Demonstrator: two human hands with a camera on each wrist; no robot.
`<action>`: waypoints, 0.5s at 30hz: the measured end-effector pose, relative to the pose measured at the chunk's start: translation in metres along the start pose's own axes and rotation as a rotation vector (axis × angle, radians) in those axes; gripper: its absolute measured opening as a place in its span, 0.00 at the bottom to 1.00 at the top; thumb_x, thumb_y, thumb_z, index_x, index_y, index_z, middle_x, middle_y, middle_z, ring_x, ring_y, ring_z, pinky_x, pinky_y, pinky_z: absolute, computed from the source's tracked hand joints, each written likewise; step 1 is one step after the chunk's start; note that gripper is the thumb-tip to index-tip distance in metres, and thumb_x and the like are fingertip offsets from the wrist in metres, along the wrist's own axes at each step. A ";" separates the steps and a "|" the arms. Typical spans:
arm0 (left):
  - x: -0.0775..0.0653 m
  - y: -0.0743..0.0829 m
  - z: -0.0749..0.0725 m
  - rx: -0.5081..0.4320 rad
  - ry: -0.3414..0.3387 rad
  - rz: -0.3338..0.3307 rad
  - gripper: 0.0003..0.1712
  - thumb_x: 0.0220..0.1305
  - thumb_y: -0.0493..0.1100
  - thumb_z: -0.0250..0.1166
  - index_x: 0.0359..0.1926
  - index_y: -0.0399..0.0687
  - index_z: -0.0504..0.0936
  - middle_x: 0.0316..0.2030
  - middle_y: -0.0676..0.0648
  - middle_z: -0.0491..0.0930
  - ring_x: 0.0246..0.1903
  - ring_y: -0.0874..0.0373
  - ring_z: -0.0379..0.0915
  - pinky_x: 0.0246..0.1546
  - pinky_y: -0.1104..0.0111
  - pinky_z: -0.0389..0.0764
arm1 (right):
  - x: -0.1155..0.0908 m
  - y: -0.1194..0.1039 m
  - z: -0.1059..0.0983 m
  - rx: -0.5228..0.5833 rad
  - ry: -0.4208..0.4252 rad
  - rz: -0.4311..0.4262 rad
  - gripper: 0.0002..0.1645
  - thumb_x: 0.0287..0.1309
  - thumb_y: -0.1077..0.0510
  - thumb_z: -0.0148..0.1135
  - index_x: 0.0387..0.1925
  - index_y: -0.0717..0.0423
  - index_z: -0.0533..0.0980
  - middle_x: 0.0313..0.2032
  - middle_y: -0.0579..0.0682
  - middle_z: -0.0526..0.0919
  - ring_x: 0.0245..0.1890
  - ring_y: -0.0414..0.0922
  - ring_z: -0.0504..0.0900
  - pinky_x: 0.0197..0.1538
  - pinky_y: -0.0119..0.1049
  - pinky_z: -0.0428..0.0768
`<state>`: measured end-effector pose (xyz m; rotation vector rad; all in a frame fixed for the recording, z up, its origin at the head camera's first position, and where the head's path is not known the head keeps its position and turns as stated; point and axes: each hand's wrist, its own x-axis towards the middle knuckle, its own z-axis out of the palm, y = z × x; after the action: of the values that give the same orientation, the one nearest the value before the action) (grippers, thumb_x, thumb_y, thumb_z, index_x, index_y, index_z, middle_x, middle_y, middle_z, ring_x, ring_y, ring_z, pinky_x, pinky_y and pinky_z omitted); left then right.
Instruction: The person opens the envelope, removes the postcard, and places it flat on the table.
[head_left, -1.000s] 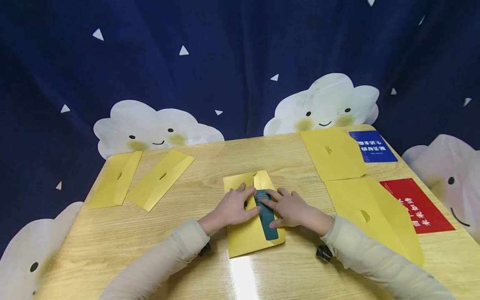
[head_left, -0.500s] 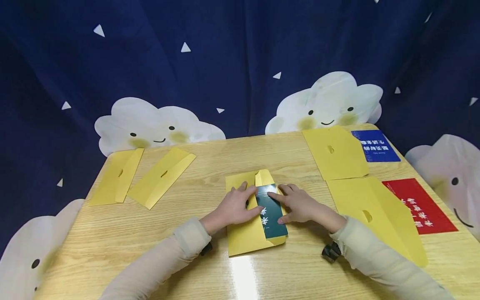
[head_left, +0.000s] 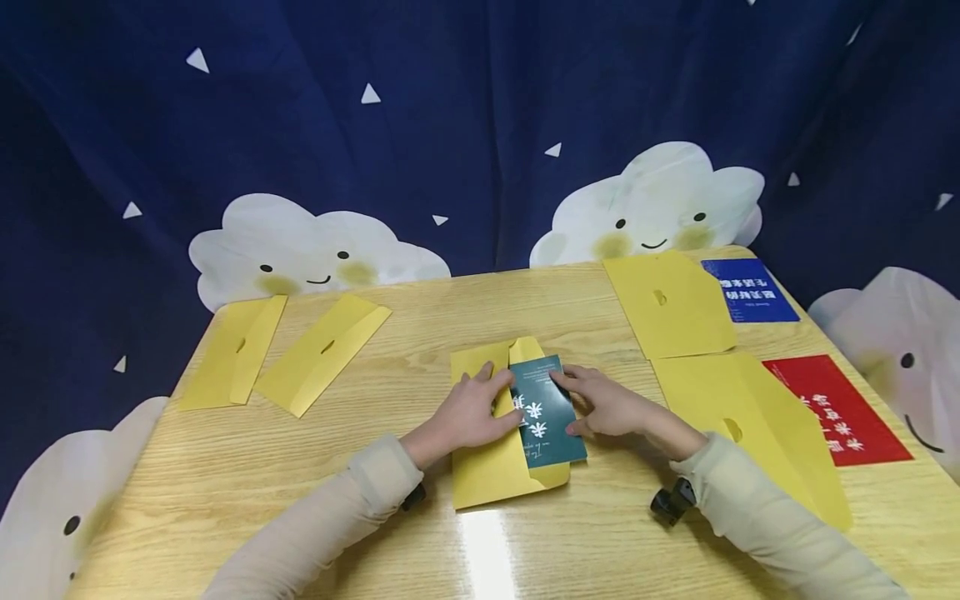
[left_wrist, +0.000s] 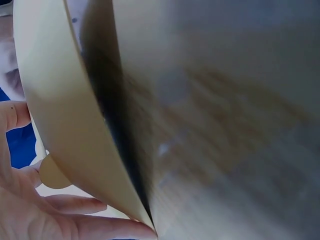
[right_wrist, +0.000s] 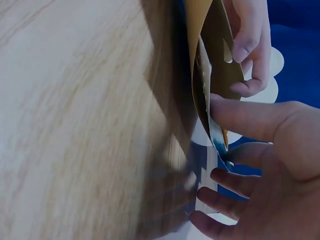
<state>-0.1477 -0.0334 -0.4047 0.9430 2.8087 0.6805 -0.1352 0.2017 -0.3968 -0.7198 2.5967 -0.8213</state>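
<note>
In the head view, a yellow envelope [head_left: 487,479] lies at the table's middle, its flap side facing right. A dark green card [head_left: 551,408] with white lettering sticks out of its opening, the card's left part hidden inside or under the left hand. My left hand [head_left: 468,410] holds the envelope at the pocket's edge, thumb and fingertips by the opening. At the card's right edge, my right hand [head_left: 606,402] pinches it between thumb and fingers. The right wrist view shows the right thumb [right_wrist: 245,117] against the card, with the lower fingers apart from it.
Two larger yellow envelopes [head_left: 671,308] lie at the right, beside a blue card [head_left: 757,293] and a red card [head_left: 851,421]. Two narrow yellow envelopes [head_left: 232,358] lie at the left. A dark blue curtain [head_left: 450,100] with clouds hangs behind the table.
The green card has slid rightward out of the envelope, showing more lettering, as my right hand moved right with it. My left hand stays in place on the envelope.
</note>
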 end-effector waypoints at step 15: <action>-0.001 0.003 -0.002 -0.008 -0.003 -0.003 0.22 0.57 0.54 0.57 0.51 0.50 0.70 0.55 0.30 0.68 0.58 0.35 0.59 0.55 0.41 0.56 | -0.004 0.011 -0.006 0.661 0.085 0.080 0.45 0.46 0.77 0.57 0.66 0.68 0.52 0.57 0.71 0.61 0.22 0.40 0.71 0.22 0.30 0.69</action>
<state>-0.1463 -0.0328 -0.4017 0.9380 2.8022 0.6882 -0.1389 0.2142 -0.3981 -0.3838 2.1771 -1.5891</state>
